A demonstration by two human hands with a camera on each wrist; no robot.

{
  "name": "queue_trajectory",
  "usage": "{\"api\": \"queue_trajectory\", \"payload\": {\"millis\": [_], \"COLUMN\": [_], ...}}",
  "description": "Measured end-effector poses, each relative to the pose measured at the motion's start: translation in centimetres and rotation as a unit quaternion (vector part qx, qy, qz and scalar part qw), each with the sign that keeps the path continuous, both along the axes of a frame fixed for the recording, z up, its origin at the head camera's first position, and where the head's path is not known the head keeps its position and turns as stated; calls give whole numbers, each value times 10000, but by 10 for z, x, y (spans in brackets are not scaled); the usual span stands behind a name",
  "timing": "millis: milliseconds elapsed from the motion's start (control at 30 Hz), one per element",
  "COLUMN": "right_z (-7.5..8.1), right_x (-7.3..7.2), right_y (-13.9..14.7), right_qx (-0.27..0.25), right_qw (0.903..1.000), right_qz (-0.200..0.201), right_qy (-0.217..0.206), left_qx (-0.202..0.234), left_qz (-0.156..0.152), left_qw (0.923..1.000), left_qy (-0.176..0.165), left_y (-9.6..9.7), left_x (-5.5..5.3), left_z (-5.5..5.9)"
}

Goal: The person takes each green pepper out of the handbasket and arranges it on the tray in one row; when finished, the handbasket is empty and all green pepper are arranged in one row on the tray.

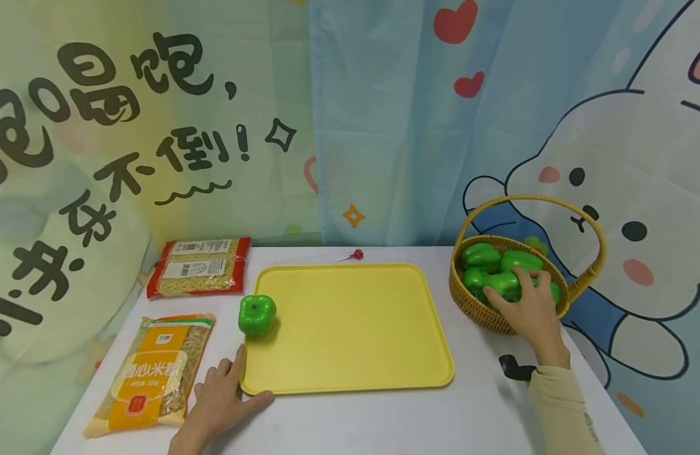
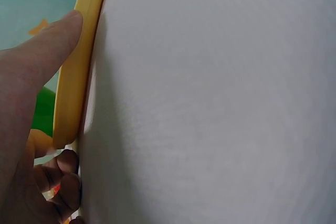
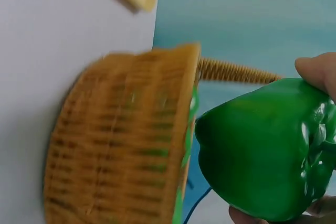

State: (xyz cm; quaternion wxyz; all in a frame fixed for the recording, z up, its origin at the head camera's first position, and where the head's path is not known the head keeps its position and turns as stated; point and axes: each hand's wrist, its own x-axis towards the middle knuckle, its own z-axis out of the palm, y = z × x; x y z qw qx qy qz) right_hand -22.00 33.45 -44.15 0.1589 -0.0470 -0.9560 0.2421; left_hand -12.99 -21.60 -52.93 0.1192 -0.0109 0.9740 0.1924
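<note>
Touching a yellow tray (image 1: 361, 335), the left hand (image 1: 220, 393) has straight fingers, a green pepper (image 1: 256, 315) just beyond; right-hand fingers (image 1: 496, 300) grip a second pepper (image 3: 257, 150), shown above the basket's (image 1: 476, 308) rim only by the right wrist view. White desk (image 1: 384, 420) beneath, printed curtain (image 1: 373, 120) behind.

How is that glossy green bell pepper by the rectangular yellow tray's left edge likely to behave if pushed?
That green pepper is probably slippery, given its glossy skin. Its rounded sides suggest it may rock or roll, though its squat shape should resist toppling.
</note>
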Motion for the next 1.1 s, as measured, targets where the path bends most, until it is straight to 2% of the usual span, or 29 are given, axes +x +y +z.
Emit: {"api": "queue_trajectory", "payload": {"millis": [200, 467, 700, 900, 1100], "right_z": [-1, -14, -25, -42, -53], "right_x": [-2, -12, -13, -14, -19], "right_y": [-28, -65, -95, -118, -136], "right_qx": [-46, -151, -73, 72, 2], "right_qw": [9970, 9908, 9823, 9767, 9691], "right_qz": [639, 1231, 1847, 2144, 2431], "right_qy": [428, 550, 294, 53, -422], "left_qx": [12, 12, -10, -69, -66], "left_qz": [-10, 4, -34, -36, -13], "left_qw": [10000, 10000, 10000, 10000, 10000], "left_qy": [-41, -39, -3, 41, 34], "left_y": [0, 1, 1, 1, 1], "left_x": [0, 1, 2, 2, 0], "left_z": [2, 4, 0, -1, 0]}}
